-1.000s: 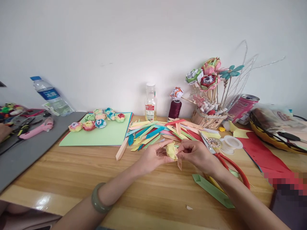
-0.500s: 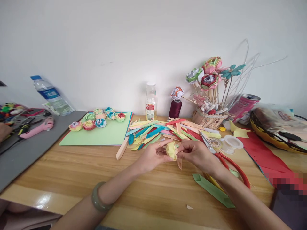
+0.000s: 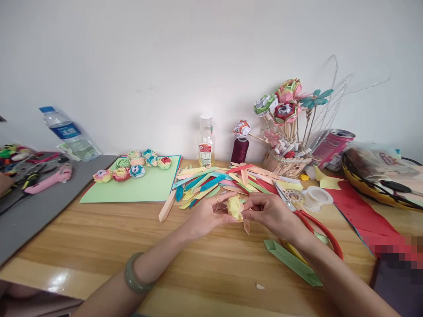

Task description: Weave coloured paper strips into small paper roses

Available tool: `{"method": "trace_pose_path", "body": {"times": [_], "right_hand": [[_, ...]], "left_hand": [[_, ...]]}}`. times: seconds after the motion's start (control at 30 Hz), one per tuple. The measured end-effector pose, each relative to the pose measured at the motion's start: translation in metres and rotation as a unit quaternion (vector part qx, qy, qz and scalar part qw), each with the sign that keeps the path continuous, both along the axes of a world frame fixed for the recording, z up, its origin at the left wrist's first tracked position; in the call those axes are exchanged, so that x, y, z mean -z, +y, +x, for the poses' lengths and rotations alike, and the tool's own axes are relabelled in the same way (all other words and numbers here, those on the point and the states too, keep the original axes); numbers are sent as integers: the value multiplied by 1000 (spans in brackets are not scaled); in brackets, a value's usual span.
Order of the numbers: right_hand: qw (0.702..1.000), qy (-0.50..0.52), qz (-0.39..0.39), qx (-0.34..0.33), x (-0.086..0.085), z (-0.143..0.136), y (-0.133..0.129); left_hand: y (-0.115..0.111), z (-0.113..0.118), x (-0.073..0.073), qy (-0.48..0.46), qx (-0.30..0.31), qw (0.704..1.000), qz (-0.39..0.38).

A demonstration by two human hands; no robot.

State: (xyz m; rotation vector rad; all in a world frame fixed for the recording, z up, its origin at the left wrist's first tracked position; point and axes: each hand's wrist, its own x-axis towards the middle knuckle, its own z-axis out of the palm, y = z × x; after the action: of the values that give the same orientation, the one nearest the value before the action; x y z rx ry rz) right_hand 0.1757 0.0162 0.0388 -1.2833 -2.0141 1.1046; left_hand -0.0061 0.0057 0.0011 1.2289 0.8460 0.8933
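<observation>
Between my two hands, above the wooden table, is a pale yellow paper flower [image 3: 235, 208]. My left hand [image 3: 211, 215], with a ring on one finger, grips it from the left side. The fingers of my right hand [image 3: 264, 210] pinch its right edge, where a bit of peach paper shows. Part of the flower is hidden behind my fingers. A heap of coloured folded paper strips [image 3: 211, 180] lies just behind my hands. Scissors with red handles [image 3: 320, 229] rest beside my right forearm, and a folded green strip [image 3: 294, 264] lies near them.
Several finished paper flowers [image 3: 137, 171] sit on green paper sheets [image 3: 125, 191] to the left. A glue gun [image 3: 49, 179] and a water bottle [image 3: 68, 132] are farther left. Behind stand a clear bottle [image 3: 206, 145], a thread spool [image 3: 240, 150] and a flower basket [image 3: 287, 164].
The whole view has shifted slightly. My hands keep the same hold on the yellow paper flower, with hardly any visible movement.
</observation>
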Motion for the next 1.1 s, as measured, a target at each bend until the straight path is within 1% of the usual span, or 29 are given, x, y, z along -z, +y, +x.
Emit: {"method": "trace_pose_path", "body": {"times": [0.07, 0.17, 0.23, 0.3, 0.47, 0.53, 0.67, 0.73, 0.8, 0.93, 1.1], "right_hand": [[1000, -2, -1, -11, -4, 1, -1], [997, -5, -15, -73, -13, 4, -2], [996, -10, -17, -86, -16, 5, -3], [998, -10, -22, -66, -14, 4, -3], [1000, 3, -9, 1, -1, 2, -1], [1000, 12, -14, -3, -1, 2, 0], [998, 11, -36, -57, -12, 4, -2], [997, 13, -31, -68, -18, 5, -4], [997, 16, -32, -73, -19, 5, -4], [997, 16, -30, -68, -11, 5, -3], [1000, -1, 1, -8, 0, 1, -3]], "left_hand": [[0, 0, 0, -3, 0, 1000, 2], [1, -1, -1, -8, 3, 1000, 11], [1, -1, -1, -10, 4, 1000, 12], [1, 0, 0, -11, 3, 1000, 6], [1, -1, 1, -17, 4, 1000, 3], [1, -2, 0, -13, 4, 1000, 6], [2, -3, -1, -14, 1, 1000, 6], [2, -2, -1, -19, 1, 1000, 3], [2, -1, -1, -23, 3, 1000, 1], [1, 1, 0, -18, 0, 1000, -6], [0, 1, -1, -22, -4, 999, -23]]}}
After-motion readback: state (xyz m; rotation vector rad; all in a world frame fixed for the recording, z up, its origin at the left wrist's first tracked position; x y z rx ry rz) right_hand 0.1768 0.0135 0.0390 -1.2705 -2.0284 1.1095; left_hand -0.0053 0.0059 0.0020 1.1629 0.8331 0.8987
